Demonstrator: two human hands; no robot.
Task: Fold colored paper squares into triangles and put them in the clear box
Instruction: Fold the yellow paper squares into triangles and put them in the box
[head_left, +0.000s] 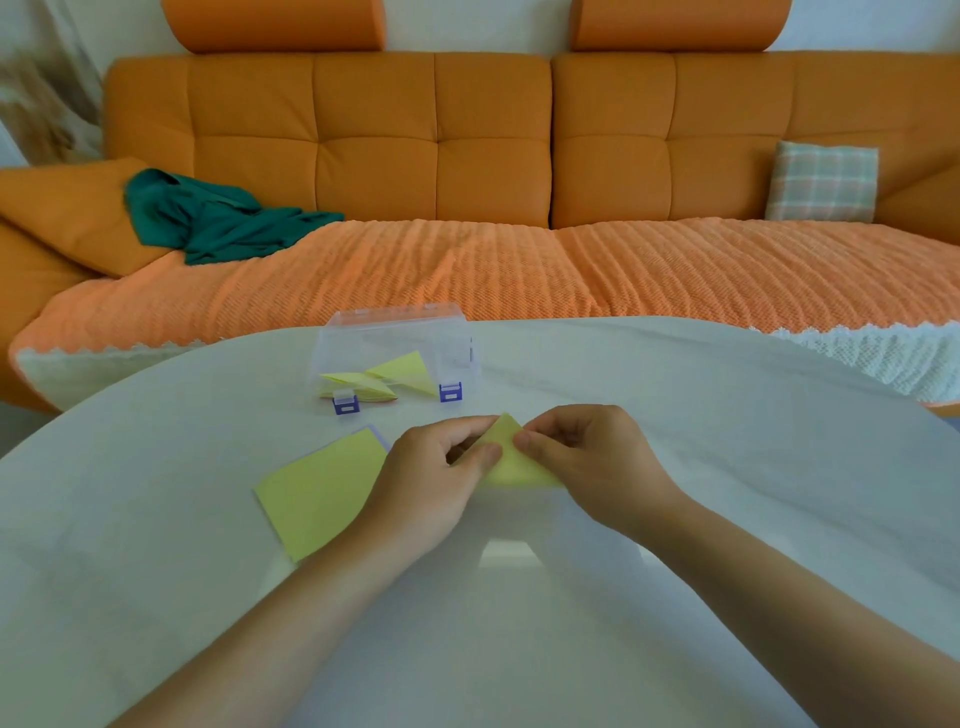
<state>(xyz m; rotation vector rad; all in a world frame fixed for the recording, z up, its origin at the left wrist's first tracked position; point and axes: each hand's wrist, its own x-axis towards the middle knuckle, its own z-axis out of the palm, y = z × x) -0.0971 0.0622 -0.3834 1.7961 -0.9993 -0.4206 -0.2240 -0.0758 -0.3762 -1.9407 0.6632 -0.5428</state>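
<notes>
Both hands pinching yellow paper (511, 460): left hand (434, 480), right hand (584, 457), fingers clamped on edges. Looking feather-light, floppy, creases easily; best gripping corners.

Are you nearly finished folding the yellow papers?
Not yet. Done: a few folded yellow triangles lie in the clear box. In hand: the left hand and right hand pinch a yellow sheet, already a triangle shape. Left: putting it in the box, then folding the yellow squares beside the left hand.
</notes>
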